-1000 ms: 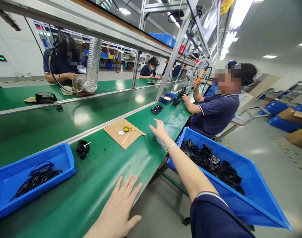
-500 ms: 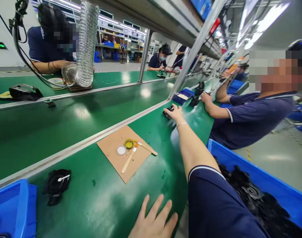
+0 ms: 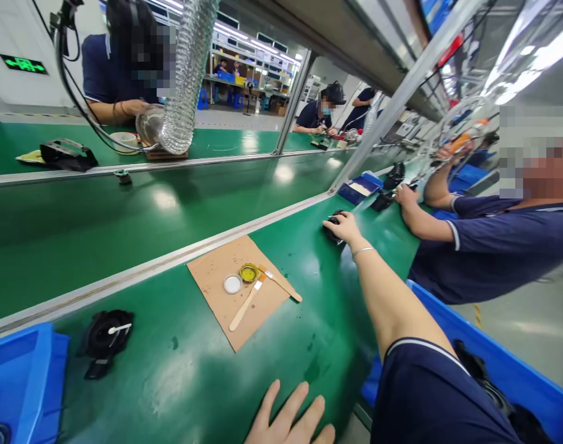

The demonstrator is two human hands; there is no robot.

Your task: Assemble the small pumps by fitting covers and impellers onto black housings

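Reaching far forward, my right hand (image 3: 346, 228) has its fingers closed around a round black plastic part (image 3: 331, 234) on the green bench. The palm hides some of that part. Near the bottom edge my left hand (image 3: 290, 419) lies with fingers spread and holds nothing. Between the hands and the rail, a cardboard sheet (image 3: 216, 271) carries two wooden-handled brushes, one being the nearer brush (image 3: 245, 310), a small tin of yellowish liquid (image 3: 248, 273) and a white lid (image 3: 232, 283). A similar black part (image 3: 106, 336) with a small white stick on it rests at left.
Blue bins stand at the lower left (image 3: 29, 376) and lower right (image 3: 507, 351), the right one with black parts inside. A metal rail (image 3: 170, 256) borders the bench. A co-worker's arm (image 3: 429, 225) is close by on the right, beside a blue tray (image 3: 361, 187).
My right hand's fingers have closed in around the black part. The view has shifted, so most of the scene sits farther right. My left hand stays spread.
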